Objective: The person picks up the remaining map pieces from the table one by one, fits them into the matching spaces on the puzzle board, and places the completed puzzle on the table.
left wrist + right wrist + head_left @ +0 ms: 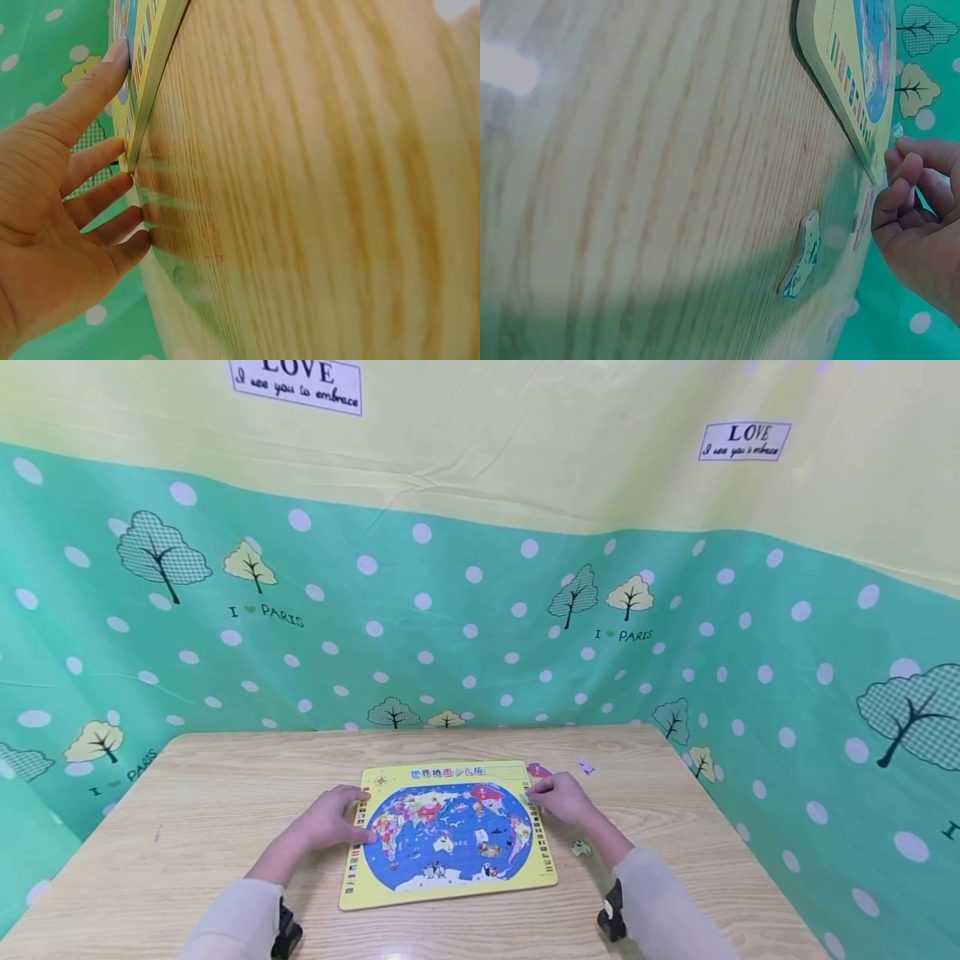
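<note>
A yellow-bordered world map puzzle board (450, 893) lies flat on the table, its map blue with coloured continents. My left hand (330, 818) rests at the board's left edge, the thumb on its face and the other fingers spread along the side, as the left wrist view also shows. Over the board's upper right edge, my right hand (562, 797) pinches a small pale green puzzle piece (897, 133) between thumb and forefinger. Most of that piece is hidden by the fingertips.
Right of the board lie a red-pink puzzle piece (537, 769), a purple one (586, 766) and a pale green one (581, 848). The wooden table (247, 777) meets a green and yellow curtain (450, 643) at the back and right.
</note>
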`<state>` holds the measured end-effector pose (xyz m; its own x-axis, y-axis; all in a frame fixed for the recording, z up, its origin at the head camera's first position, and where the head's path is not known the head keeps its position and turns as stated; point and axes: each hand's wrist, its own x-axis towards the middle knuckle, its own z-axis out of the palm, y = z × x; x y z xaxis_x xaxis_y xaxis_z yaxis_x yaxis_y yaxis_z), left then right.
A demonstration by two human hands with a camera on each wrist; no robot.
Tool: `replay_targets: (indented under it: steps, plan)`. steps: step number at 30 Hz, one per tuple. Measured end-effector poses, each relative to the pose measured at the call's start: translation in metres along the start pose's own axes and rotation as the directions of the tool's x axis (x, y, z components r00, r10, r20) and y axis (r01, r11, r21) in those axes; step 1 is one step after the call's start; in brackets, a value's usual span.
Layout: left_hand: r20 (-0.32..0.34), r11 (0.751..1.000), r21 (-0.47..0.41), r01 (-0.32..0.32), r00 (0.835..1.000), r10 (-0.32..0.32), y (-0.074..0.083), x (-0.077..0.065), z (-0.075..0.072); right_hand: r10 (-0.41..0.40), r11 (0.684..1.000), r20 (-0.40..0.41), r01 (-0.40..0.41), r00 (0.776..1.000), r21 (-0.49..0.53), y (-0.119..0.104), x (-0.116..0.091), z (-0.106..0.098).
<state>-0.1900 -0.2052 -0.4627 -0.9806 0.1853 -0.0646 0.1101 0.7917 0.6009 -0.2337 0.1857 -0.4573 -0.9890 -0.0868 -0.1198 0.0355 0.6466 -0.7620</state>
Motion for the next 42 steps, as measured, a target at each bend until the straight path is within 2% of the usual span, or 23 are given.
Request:
replay_targets:
  steps: [22,42]
  plan:
    - [-0.001,1.0,0.001,-0.01,1.0,0.01,0.002,-0.002,-0.001,0.001,1.0,0.016,-0.001,1.0,-0.023,-0.004,0.001,0.006]
    - [0.003,1.0,-0.005,-0.003,1.0,0.003,0.003,-0.001,-0.001,-0.04,0.999,0.036,0.04,0.999,-0.024,-0.009,0.002,0.015]
